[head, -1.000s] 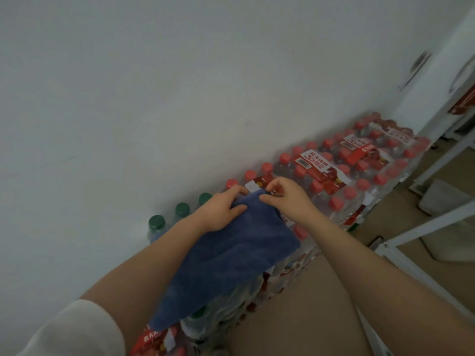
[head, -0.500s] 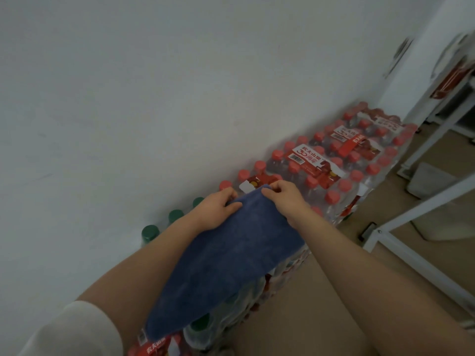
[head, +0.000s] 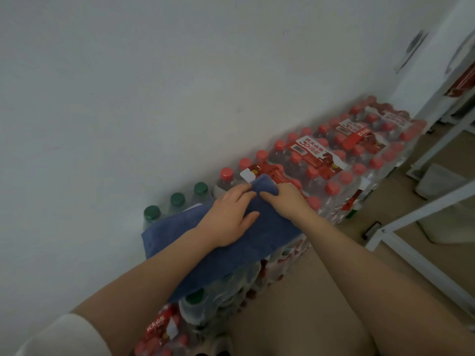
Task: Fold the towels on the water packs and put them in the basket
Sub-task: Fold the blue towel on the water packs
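The blue towel [head: 226, 242] lies across the top of the water packs [head: 334, 160] against the wall [head: 154, 86], one end hanging off the near side over the green-capped bottles [head: 177, 200]. Left hand [head: 228, 217] rests flat on the cloth, fingers spread & fairly straight, pressing it down. Right hand [head: 285, 199] sits at the far end where the cloth bunches into a small hump; fingers look curled onto that edge, prob. pinching it, though the blur there makes the exact hold hard to call. Judging by this, the step in hand is laying/squaring the first fold, w/ no basket in view, so the task looks early. To do it well: keep the left palm as the anchor so the cloth doesn't creep on the bumpy caps, and draw the far edge w/ the right hand straight back toward the near edge, matching corners before letting go. Bottle tops make an uneven surface, so smooth from the middle outward after each fold, not across the gaps btw. caps. The hanging end could drag the whole thing off the near side, so bring it up onto the packs before the next fold. Terry cloth like this likely grips itself, so folds should hold once pressed.
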The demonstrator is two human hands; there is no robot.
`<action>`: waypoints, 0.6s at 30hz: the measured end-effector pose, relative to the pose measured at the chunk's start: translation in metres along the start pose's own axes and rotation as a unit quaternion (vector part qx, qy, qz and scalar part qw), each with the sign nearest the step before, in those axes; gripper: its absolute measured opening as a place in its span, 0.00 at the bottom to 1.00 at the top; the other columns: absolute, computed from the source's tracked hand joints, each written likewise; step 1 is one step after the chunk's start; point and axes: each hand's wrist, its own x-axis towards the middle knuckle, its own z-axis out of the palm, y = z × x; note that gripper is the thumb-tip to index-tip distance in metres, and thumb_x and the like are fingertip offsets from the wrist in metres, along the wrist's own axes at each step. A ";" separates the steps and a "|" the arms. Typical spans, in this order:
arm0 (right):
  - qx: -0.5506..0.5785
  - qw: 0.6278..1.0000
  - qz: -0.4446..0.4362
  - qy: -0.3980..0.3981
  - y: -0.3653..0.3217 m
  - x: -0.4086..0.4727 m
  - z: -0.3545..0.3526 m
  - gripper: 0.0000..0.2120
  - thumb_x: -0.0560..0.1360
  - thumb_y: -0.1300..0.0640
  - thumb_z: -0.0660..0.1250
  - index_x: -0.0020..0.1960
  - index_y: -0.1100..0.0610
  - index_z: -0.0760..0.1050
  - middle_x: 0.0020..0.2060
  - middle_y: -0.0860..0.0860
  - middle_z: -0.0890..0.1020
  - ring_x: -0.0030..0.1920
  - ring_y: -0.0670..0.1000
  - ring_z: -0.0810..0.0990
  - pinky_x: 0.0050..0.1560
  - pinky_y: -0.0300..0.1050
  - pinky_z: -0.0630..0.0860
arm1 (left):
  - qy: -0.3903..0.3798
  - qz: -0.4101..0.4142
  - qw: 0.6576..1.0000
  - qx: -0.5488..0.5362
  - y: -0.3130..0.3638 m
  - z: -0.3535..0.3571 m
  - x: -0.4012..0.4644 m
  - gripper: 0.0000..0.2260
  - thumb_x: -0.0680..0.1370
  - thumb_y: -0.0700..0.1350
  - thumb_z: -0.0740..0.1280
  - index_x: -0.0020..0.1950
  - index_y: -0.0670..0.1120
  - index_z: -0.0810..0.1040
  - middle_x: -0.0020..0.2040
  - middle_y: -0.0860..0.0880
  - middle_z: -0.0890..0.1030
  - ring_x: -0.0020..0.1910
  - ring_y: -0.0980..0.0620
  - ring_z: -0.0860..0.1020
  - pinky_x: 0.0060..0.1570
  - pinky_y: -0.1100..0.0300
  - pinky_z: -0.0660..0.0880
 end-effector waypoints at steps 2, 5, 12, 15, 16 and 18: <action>0.019 0.999 -0.016 0.040 0.007 0.000 -0.011 0.14 0.79 0.52 0.59 0.56 0.63 0.73 0.51 0.61 0.79 0.52 0.61 0.77 0.48 0.51 0.71 | -0.025 -0.007 0.999 0.021 0.007 0.005 -0.004 0.26 0.80 0.54 0.55 0.75 0.44 0.56 0.77 0.46 0.54 0.76 0.49 0.53 0.74 0.56 0.50; 0.032 0.996 -0.007 0.078 0.021 -0.004 -0.034 0.15 0.79 0.52 0.58 0.61 0.61 0.69 0.58 0.61 0.77 0.57 0.63 0.75 0.51 0.51 0.71 | -0.078 -0.045 0.995 0.039 0.015 0.012 -0.011 0.29 0.80 0.57 0.52 0.76 0.46 0.46 0.78 0.48 0.46 0.76 0.51 0.47 0.75 0.54 0.46; 0.022 0.998 0.009 0.050 0.048 -0.003 -0.069 0.17 0.79 0.52 0.59 0.63 0.61 0.67 0.61 0.61 0.75 0.58 0.62 0.74 0.58 0.58 0.72 | -0.112 -0.151 0.975 0.116 0.019 0.029 -0.018 0.52 0.55 0.77 0.26 0.75 0.53 0.35 0.77 0.47 0.37 0.76 0.46 0.39 0.73 0.47 0.38; 0.029 0.998 0.023 0.048 0.053 -0.003 -0.067 0.18 0.79 0.53 0.59 0.64 0.63 0.67 0.61 0.61 0.74 0.59 0.63 0.74 0.59 0.58 0.71 | -0.108 -0.185 0.970 0.118 0.018 0.028 -0.021 0.58 0.49 0.81 0.30 0.74 0.54 0.33 0.76 0.47 0.36 0.76 0.46 0.38 0.73 0.43 0.37; 0.034 0.998 0.030 0.046 0.053 -0.003 -0.067 0.20 0.79 0.53 0.59 0.65 0.64 0.66 0.63 0.62 0.73 0.60 0.63 0.73 0.60 0.58 0.70 | -0.109 -0.184 0.970 0.114 0.016 0.027 -0.023 0.58 0.48 0.82 0.31 0.74 0.54 0.33 0.76 0.47 0.35 0.76 0.47 0.38 0.73 0.44 0.37; 0.043 0.997 0.039 0.045 0.055 -0.001 -0.067 0.21 0.79 0.53 0.59 0.68 0.64 0.65 0.64 0.62 0.72 0.62 0.63 0.72 0.62 0.58 0.70 | -0.106 -0.173 0.974 0.103 0.008 0.024 -0.030 0.58 0.49 0.83 0.33 0.74 0.53 0.33 0.76 0.48 0.35 0.76 0.48 0.38 0.74 0.46 0.37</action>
